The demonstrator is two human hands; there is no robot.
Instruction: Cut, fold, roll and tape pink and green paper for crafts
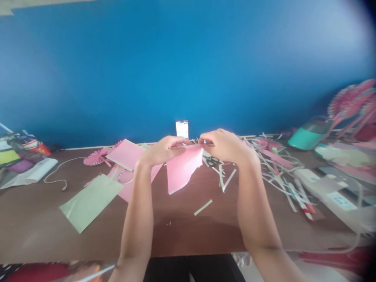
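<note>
A pink sheet of paper (182, 168) hangs between my hands above the brown table, its right edge uneven. My left hand (167, 149) pinches its top edge near the left. At the sheet's upper right corner, my right hand (219, 144) has its fingers pressed together on the paper. Behind the hands a lit phone (182, 129) stands upright against the blue wall. Scissors (210, 160) lie partly hidden beneath my right hand. A short pale strip (203, 207) rests on the table in front of the sheet.
Left are a pale green sheet (91, 203), pink sheets (126, 153), a pink paper fan (96, 156) and a white cable (55, 181). Paper strips (276, 172), pens (302, 199), a power strip (337, 199) and a teal container (307, 137) lie right.
</note>
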